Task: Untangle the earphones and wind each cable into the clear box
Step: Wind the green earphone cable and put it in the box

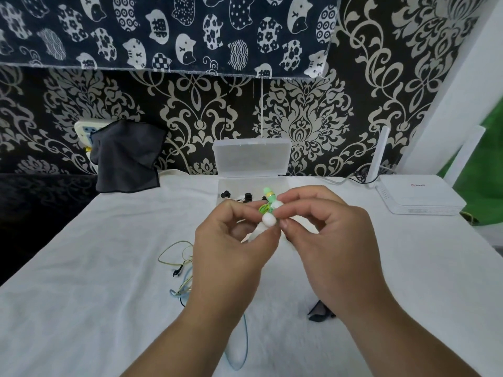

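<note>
Lying below the grip, the cables (179, 268) are spread beside the left hand (231, 248). Green and white earbuds (269, 210) are pinched between its fingertips and those of the right hand (321, 240), just before the clear box (251, 159), seemingly holding black buds (247, 197).

Small red logo with tiny lettering on the white router (420, 198), too small to read, character-like mark on one cat of the printed cloth (160, 25), not legible, no other text showing
</note>
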